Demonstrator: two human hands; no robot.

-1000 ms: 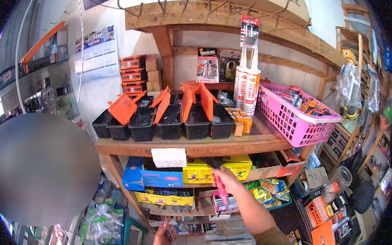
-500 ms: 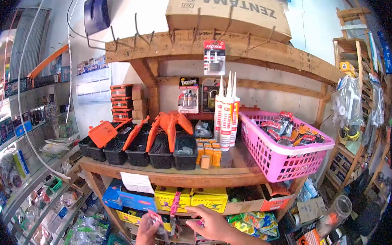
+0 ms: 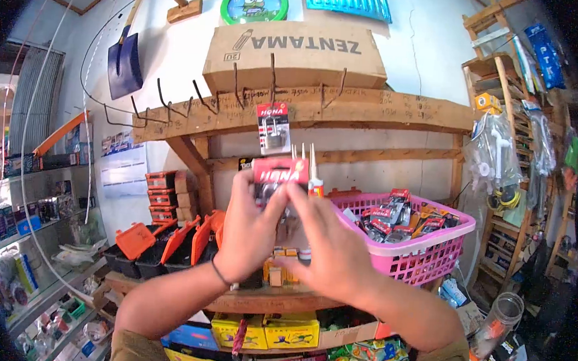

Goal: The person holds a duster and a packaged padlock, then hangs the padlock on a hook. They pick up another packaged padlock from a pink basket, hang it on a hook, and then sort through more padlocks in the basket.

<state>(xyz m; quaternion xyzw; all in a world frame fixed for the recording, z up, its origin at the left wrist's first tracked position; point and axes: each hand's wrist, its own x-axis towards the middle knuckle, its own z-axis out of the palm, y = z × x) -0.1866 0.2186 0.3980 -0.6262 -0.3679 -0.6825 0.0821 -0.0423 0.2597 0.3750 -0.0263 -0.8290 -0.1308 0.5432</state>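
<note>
A red-topped HONA blister pack [image 3: 280, 171] is held up at shelf-beam height, and its lower part is hidden by my fingers. My left hand [image 3: 249, 228] grips it from the left side. The thumb and fingers of my right hand [image 3: 333, 244] close on its lower right edge. Just above and behind it, a HONA padlock pack [image 3: 274, 130] hangs from a metal hook [image 3: 273, 73] on the wooden beam [image 3: 399, 114]. Sealant tubes [image 3: 316, 189] stand behind my hands, mostly covered.
A pink basket [image 3: 403, 257] with several carded packs stands on the right of the shelf. Black bins with orange lids [image 3: 136, 239] are at the left. More bare hooks [image 3: 165, 93] stick out along the beam, under a ZENTAMA carton [image 3: 296, 55].
Both hands have risen from below the shelf to the hooks, bringing the blister pack up. My right hand, open before, now touches the pack. The view has tilted upward.
</note>
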